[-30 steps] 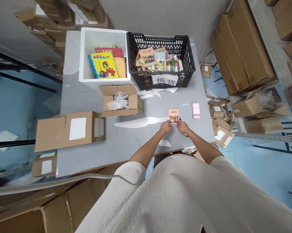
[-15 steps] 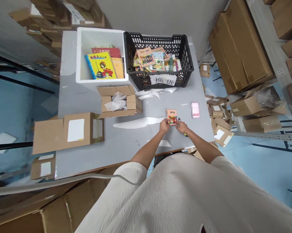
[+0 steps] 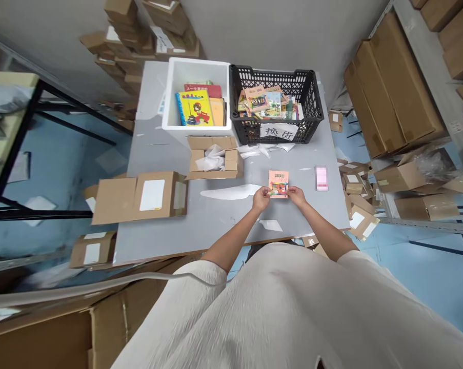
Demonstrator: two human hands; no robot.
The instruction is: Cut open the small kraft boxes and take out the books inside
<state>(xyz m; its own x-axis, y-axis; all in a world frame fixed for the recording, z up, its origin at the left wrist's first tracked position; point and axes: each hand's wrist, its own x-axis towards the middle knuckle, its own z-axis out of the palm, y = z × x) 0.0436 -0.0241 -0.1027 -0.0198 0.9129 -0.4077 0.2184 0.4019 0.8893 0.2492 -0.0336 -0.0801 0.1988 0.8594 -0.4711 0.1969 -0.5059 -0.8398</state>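
Note:
A small pink book [image 3: 278, 180] with a colourful picture on its cover is held face up over the grey table [image 3: 223, 225]. My left hand [image 3: 261, 198] is closed on its left edge. On the opposite edge, my right hand [image 3: 296, 196] grips it with the fingers closed. A phone [image 3: 321, 178] lies on the table to the right of my right hand. White paper strips [image 3: 231, 192] lie left of the book, and a smaller paper scrap [image 3: 271, 225] is near the table's front edge.
Behind the book stands a black plastic crate [image 3: 278, 132] of books, beside a white foam box [image 3: 169, 92] with more books. An open carton [image 3: 214, 174] holds crumpled white paper. Another carton [image 3: 139, 197] lies at the left. Shelves with boxes [image 3: 404, 92] stand at right.
My right hand has moved from the book's lower edge to its right edge, showing more of the cover. The view has shifted, so the table and boxes appear farther right.

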